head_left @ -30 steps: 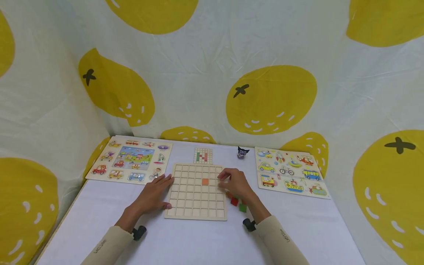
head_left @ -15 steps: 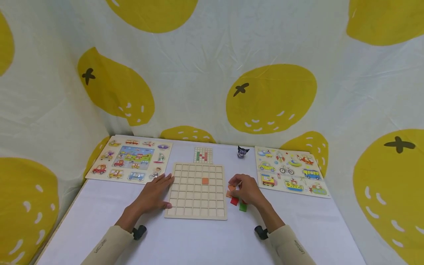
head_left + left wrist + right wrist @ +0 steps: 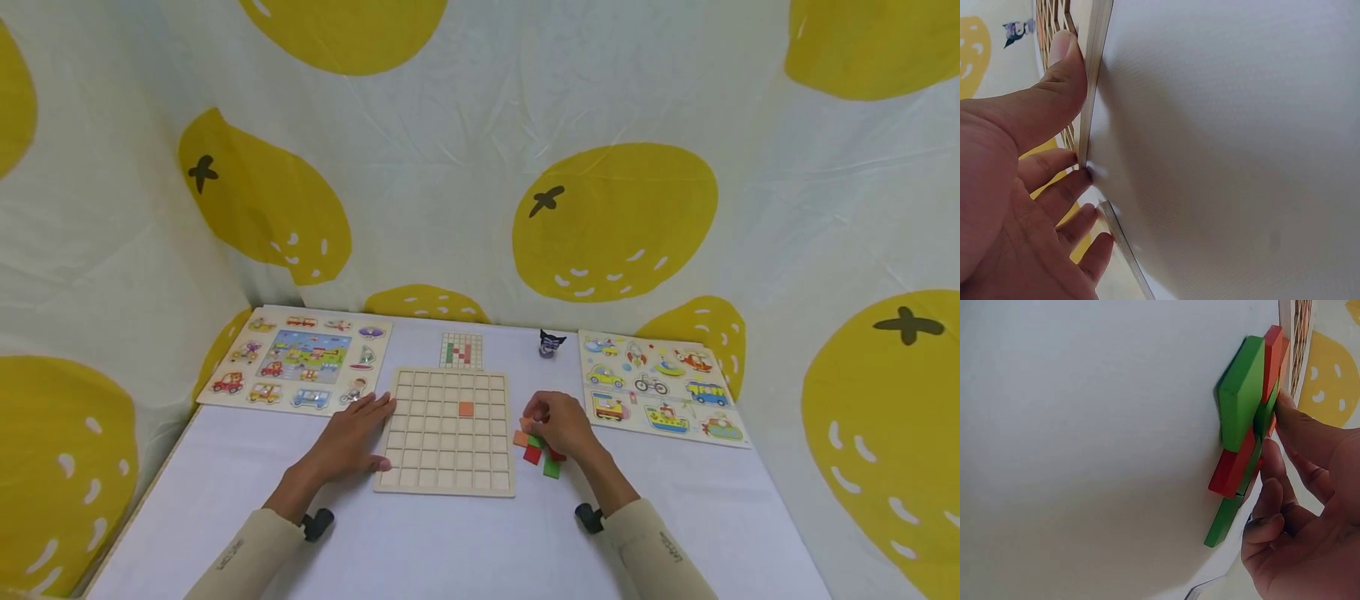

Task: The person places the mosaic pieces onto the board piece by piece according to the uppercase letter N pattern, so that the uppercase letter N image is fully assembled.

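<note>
Shows thick sq. tiles (image 3: 1242, 394) side-on only in R-wrist view, w/ R hand (image 3: 562, 423) unclear if pinching, L hand (image 3: 349, 438) spread at wooden bd. (image 3: 437, 444)

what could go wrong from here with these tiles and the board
The right hand is at a crowded cluster of tiles, so lifting one could knock others aside. The left hand touches the edge of the grid board; a push might shift it. A red tile lies close to an orange tile, so the two might be confused.
</note>
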The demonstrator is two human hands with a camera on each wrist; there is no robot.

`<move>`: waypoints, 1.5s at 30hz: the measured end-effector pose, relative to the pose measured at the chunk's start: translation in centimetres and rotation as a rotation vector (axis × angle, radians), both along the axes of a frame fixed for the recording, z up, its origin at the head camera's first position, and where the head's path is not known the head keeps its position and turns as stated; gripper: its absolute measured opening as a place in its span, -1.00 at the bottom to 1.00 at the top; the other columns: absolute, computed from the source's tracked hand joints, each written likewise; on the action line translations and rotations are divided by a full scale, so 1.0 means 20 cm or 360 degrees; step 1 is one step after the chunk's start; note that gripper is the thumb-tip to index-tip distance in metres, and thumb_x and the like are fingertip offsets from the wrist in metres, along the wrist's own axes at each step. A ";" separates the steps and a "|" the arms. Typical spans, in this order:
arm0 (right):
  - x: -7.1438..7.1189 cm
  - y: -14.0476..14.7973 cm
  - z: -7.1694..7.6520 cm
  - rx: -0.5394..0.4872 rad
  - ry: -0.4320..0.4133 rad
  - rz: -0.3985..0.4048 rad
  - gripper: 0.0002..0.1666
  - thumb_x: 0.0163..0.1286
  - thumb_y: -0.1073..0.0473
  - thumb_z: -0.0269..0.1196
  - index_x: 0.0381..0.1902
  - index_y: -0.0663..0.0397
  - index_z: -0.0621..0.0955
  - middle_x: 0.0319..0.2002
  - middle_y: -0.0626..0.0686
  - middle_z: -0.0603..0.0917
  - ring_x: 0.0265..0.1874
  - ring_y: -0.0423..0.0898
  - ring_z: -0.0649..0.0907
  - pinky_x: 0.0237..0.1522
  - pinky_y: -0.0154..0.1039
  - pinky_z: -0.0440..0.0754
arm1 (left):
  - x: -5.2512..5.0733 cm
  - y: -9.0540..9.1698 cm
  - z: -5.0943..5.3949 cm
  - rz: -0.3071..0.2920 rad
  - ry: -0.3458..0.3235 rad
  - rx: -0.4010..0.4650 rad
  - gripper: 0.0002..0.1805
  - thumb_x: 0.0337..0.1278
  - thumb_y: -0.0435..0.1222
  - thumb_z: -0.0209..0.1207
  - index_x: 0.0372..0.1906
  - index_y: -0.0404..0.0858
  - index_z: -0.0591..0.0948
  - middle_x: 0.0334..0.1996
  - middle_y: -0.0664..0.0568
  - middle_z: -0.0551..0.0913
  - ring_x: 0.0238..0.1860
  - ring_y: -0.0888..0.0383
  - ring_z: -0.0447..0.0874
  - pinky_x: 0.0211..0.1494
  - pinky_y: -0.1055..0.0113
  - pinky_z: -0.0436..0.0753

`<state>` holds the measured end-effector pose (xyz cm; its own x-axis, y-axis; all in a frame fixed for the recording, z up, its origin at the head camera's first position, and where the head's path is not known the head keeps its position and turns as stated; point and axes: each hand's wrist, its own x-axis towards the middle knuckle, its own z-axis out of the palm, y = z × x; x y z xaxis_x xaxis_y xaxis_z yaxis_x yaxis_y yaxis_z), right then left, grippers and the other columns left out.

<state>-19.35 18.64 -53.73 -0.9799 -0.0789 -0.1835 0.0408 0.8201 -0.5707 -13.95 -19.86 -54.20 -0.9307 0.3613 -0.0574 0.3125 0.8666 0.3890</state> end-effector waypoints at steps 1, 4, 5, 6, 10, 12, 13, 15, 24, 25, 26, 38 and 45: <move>0.00 0.00 0.00 0.0008 -0.0001 0.0000 -0.83 0.29 0.14 0.57 -0.25 -0.15 0.75 -0.30 -0.04 0.65 -0.18 -0.04 0.58 -0.12 -0.17 0.59 | 0.00 0.00 0.00 0.0001 -0.0003 0.0001 0.16 -0.12 -0.05 0.66 0.62 -0.26 0.34 0.64 -0.18 0.33 0.66 -0.33 0.17 0.47 -0.46 0.34; -0.01 0.01 0.00 0.0043 0.0017 0.0016 -0.83 0.28 0.12 0.58 -0.27 -0.14 0.75 -0.30 -0.04 0.66 -0.18 -0.04 0.58 -0.12 -0.16 0.59 | -0.01 0.00 0.00 0.0001 -0.0003 0.0002 0.16 -0.12 -0.05 0.65 0.62 -0.26 0.34 0.64 -0.18 0.33 0.66 -0.33 0.17 0.47 -0.46 0.34; -0.01 0.01 0.00 0.0054 0.0024 0.0020 -0.82 0.27 0.11 0.59 -0.28 -0.14 0.75 -0.30 -0.04 0.66 -0.18 -0.05 0.58 -0.13 -0.16 0.59 | -0.01 0.00 0.00 0.0001 -0.0005 0.0003 0.16 -0.11 -0.04 0.65 0.62 -0.26 0.34 0.64 -0.18 0.33 0.66 -0.33 0.17 0.48 -0.46 0.34; -0.01 0.01 0.01 0.0061 0.0035 0.0024 -0.81 0.25 0.11 0.60 -0.30 -0.13 0.74 -0.31 -0.05 0.66 -0.20 -0.05 0.58 -0.14 -0.17 0.58 | -0.01 0.00 0.00 0.0000 -0.0007 0.0005 0.16 -0.11 -0.04 0.65 0.62 -0.26 0.34 0.64 -0.18 0.33 0.66 -0.33 0.17 0.48 -0.46 0.34; -0.02 0.02 0.02 0.0034 0.0067 0.0035 -0.79 0.23 0.10 0.61 -0.32 -0.13 0.73 -0.39 -0.06 0.66 -0.31 -0.09 0.59 -0.28 -0.21 0.53 | -0.02 0.00 0.00 -0.0023 0.0005 -0.0011 0.15 -0.09 -0.03 0.64 0.63 -0.26 0.33 0.64 -0.17 0.32 0.66 -0.31 0.17 0.46 -0.43 0.37; -0.01 0.02 0.03 -0.0010 0.0073 0.0050 -0.81 0.26 0.10 0.59 -0.26 -0.14 0.75 -0.41 -0.04 0.65 -0.35 -0.09 0.59 -0.35 -0.22 0.51 | -0.02 0.00 0.01 -0.0032 0.0022 -0.0016 0.14 -0.08 -0.04 0.64 0.62 -0.27 0.34 0.64 -0.18 0.32 0.66 -0.31 0.19 0.43 -0.42 0.39; -0.01 0.01 0.04 -0.0039 0.0078 0.0057 -0.82 0.28 0.10 0.58 -0.23 -0.15 0.75 -0.40 -0.04 0.64 -0.36 -0.09 0.58 -0.36 -0.22 0.50 | -0.02 -0.01 0.01 -0.0033 0.0029 -0.0021 0.14 -0.08 -0.05 0.64 0.62 -0.28 0.34 0.64 -0.18 0.32 0.66 -0.31 0.20 0.42 -0.41 0.40; 0.00 -0.01 0.05 -0.0104 0.0080 0.0055 -0.83 0.32 0.11 0.55 -0.17 -0.17 0.76 -0.38 -0.02 0.62 -0.35 -0.07 0.57 -0.38 -0.22 0.49 | -0.01 -0.01 0.02 -0.0030 0.0035 -0.0030 0.13 -0.08 -0.05 0.64 0.61 -0.28 0.35 0.64 -0.18 0.32 0.65 -0.30 0.20 0.42 -0.40 0.41; 0.04 -0.16 0.07 -0.0282 0.0128 0.0033 -0.81 0.34 0.07 0.53 -0.17 -0.16 0.70 -0.39 -0.05 0.67 -0.37 -0.07 0.59 -0.42 -0.24 0.51 | -0.01 0.00 0.03 -0.0012 0.0004 -0.0017 0.14 -0.09 -0.06 0.65 0.62 -0.26 0.34 0.65 -0.17 0.31 0.67 -0.30 0.17 0.45 -0.45 0.37; 0.05 -0.18 0.06 -0.0289 0.0133 0.0045 -0.80 0.34 0.08 0.54 -0.18 -0.15 0.70 -0.40 -0.05 0.67 -0.38 -0.07 0.59 -0.40 -0.24 0.50 | -0.01 0.00 0.02 -0.0015 0.0004 -0.0018 0.14 -0.09 -0.05 0.65 0.62 -0.26 0.34 0.65 -0.17 0.31 0.67 -0.30 0.17 0.45 -0.45 0.37; 0.05 -0.19 0.06 -0.0294 0.0132 0.0059 -0.80 0.34 0.09 0.54 -0.18 -0.15 0.70 -0.40 -0.06 0.68 -0.38 -0.08 0.59 -0.39 -0.24 0.50 | -0.01 0.00 0.02 -0.0016 0.0001 -0.0021 0.15 -0.09 -0.05 0.64 0.62 -0.26 0.34 0.65 -0.17 0.30 0.67 -0.30 0.17 0.45 -0.45 0.37; 0.07 -0.36 0.03 -0.0357 0.0068 0.0134 -0.79 0.35 0.10 0.53 -0.20 -0.08 0.67 -0.47 -0.07 0.65 -0.39 -0.10 0.59 -0.33 -0.23 0.50 | 0.00 0.00 0.00 -0.0021 0.0008 -0.0025 0.15 -0.10 -0.05 0.65 0.61 -0.27 0.35 0.64 -0.18 0.32 0.66 -0.31 0.20 0.44 -0.44 0.39; 0.05 -0.43 0.02 -0.0242 0.0072 0.0138 -0.83 0.34 0.12 0.51 -0.25 -0.11 0.68 -0.49 -0.10 0.61 -0.42 -0.13 0.56 -0.38 -0.24 0.45 | -0.01 0.00 0.01 -0.0005 -0.0021 -0.0021 0.15 -0.11 -0.05 0.65 0.61 -0.26 0.35 0.64 -0.17 0.32 0.67 -0.30 0.18 0.46 -0.43 0.37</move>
